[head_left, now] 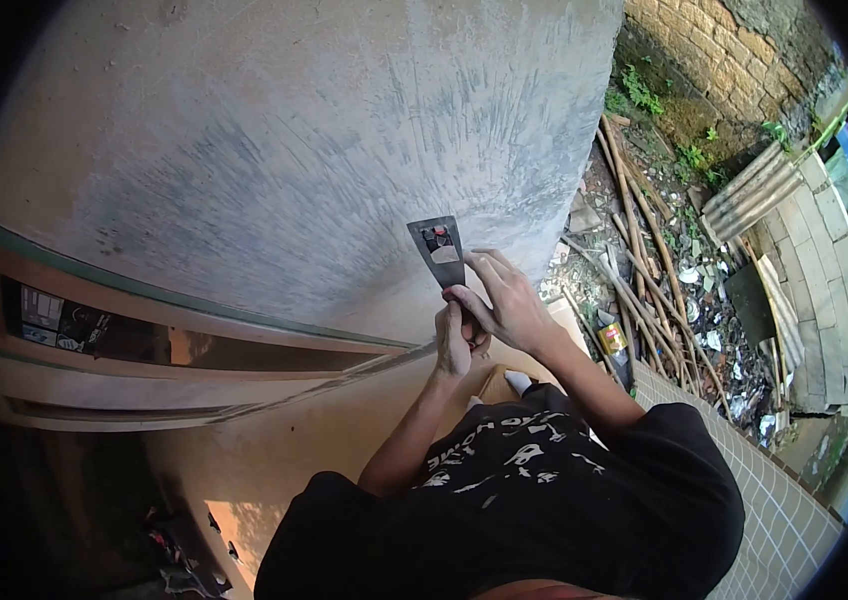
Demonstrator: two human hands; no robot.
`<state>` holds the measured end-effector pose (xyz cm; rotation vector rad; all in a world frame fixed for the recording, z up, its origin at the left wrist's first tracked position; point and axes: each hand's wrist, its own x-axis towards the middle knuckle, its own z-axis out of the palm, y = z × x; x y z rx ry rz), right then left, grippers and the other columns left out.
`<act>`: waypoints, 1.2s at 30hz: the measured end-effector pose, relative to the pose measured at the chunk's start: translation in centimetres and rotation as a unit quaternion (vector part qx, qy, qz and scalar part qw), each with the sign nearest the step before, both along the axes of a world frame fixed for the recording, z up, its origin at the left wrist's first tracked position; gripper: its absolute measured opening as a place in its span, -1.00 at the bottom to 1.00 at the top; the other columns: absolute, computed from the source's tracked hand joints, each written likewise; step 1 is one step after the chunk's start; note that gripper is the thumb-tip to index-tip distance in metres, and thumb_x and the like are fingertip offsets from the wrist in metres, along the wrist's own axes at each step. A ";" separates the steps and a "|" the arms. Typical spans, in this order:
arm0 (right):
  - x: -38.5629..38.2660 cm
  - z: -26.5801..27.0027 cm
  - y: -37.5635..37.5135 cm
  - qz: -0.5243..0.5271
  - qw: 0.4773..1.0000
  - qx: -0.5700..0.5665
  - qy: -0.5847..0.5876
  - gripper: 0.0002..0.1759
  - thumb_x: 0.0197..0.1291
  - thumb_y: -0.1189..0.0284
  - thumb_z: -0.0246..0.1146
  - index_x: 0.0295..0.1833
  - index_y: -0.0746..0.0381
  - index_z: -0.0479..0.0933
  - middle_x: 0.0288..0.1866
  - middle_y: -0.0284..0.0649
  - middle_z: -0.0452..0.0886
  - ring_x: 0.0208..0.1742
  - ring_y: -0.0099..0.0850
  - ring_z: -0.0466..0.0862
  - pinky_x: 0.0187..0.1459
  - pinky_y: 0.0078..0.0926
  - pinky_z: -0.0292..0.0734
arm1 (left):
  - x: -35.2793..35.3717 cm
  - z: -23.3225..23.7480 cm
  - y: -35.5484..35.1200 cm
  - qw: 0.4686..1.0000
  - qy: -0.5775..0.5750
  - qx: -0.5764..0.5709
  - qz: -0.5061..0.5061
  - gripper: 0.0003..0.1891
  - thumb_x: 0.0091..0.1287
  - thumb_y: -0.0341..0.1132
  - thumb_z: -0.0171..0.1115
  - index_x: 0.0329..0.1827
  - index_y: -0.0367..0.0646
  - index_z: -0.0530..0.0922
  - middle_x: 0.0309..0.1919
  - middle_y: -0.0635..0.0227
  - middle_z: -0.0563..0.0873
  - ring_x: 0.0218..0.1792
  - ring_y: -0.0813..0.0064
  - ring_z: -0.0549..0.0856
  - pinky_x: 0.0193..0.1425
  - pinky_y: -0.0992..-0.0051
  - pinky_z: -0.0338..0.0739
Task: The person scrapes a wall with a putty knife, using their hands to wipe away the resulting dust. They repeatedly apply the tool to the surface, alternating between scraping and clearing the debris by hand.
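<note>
A putty knife (447, 272) with a wide dark blade and a label on it points up toward the wall (324, 180). My left hand (454, 345) is closed around its handle, low in front of my chest. From the other side, my right hand (506, 305) grips the knife where handle and blade meet, its thumb across the handle and its fingers bent beside the blade. Most of the handle is hidden by my hands. Behind the blade, the wall is covered with streaky grey-white marks.
On the left runs a window frame (194, 300) with a green edge. Wooden poles (639, 250) and rubble lie on the ground to the right, with a yellow-and-red can (612, 338) among them. Farther right are corrugated sheets (754, 190) and a brick wall (704, 50).
</note>
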<state>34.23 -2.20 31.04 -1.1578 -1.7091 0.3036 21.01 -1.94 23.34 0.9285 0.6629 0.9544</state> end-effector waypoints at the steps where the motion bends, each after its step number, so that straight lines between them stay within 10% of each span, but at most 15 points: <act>1: 0.3 0.9 -0.1 0.016 1.000 0.001 -0.001 -0.51 0.18 0.36 0.27 0.16 0.38 0.40 -0.11 0.02 0.54 -0.04 -0.07 0.54 -0.04 -0.25 0.49 | 0.1 1.1 0.2 1.000 0.002 0.024 0.009 -0.40 0.45 0.25 -0.28 -0.40 -0.14 0.37 -0.73 0.46 0.37 -0.80 0.68 0.28 -0.81 0.64 0.03; 15: 3.6 3.0 -2.4 0.094 0.989 0.095 -0.062 -0.54 0.16 0.38 0.26 0.14 0.37 0.44 0.04 -0.01 0.53 0.07 -0.04 0.53 0.07 -0.20 0.48 | 1.4 4.2 -0.6 0.989 0.006 0.131 0.064 -0.40 0.43 0.26 -0.35 -0.25 -0.11 0.42 -0.53 0.45 0.50 -0.58 0.71 0.48 -0.63 0.67 0.32; 24: 3.3 3.4 -2.7 0.133 0.953 -0.157 0.222 -0.71 0.33 0.34 0.14 -0.12 0.40 0.40 -0.38 -0.04 0.46 -0.34 -0.20 0.53 -0.24 -0.28 0.43 | 3.7 8.3 -1.3 0.992 0.065 0.112 0.003 -0.52 0.51 0.01 -0.38 0.03 -0.19 0.40 -0.21 0.35 0.57 -0.29 0.60 0.59 -0.29 0.52 0.54; 26: 3.8 4.8 -3.3 0.160 0.879 -0.261 0.365 -0.71 0.42 0.28 0.04 -0.10 0.33 0.42 -0.51 -0.28 0.45 -0.48 -0.59 0.44 -0.42 -0.56 0.36 | 2.8 10.0 -0.6 0.974 0.118 0.160 -0.111 -0.54 0.53 -0.07 -0.29 0.03 -0.33 0.43 -0.32 0.27 0.61 -0.44 0.52 0.65 -0.46 0.59 0.51; 31: 6.5 4.2 0.1 0.116 0.922 -0.060 0.365 -0.68 0.45 0.25 0.02 -0.03 0.34 0.38 -0.54 -0.30 0.52 -0.65 -0.63 0.43 -0.62 -0.67 0.28 | 1.1 16.0 -0.5 0.880 0.380 0.257 -0.119 -0.68 0.44 -0.22 0.02 -0.09 -0.37 0.56 -0.35 0.26 0.70 -0.45 0.53 0.70 -0.44 0.58 0.51; 36: 8.0 5.7 0.1 0.143 0.883 -0.160 0.417 -0.69 0.45 0.24 0.02 -0.10 0.29 0.44 -0.62 -0.41 0.37 -0.76 -0.75 0.26 -0.74 -0.75 0.08 | 1.7 20.8 1.1 0.739 0.470 0.473 -0.100 -0.85 0.31 -0.38 0.19 -0.21 -0.30 0.62 -0.43 0.25 0.73 -0.50 0.51 0.69 -0.35 0.50 0.55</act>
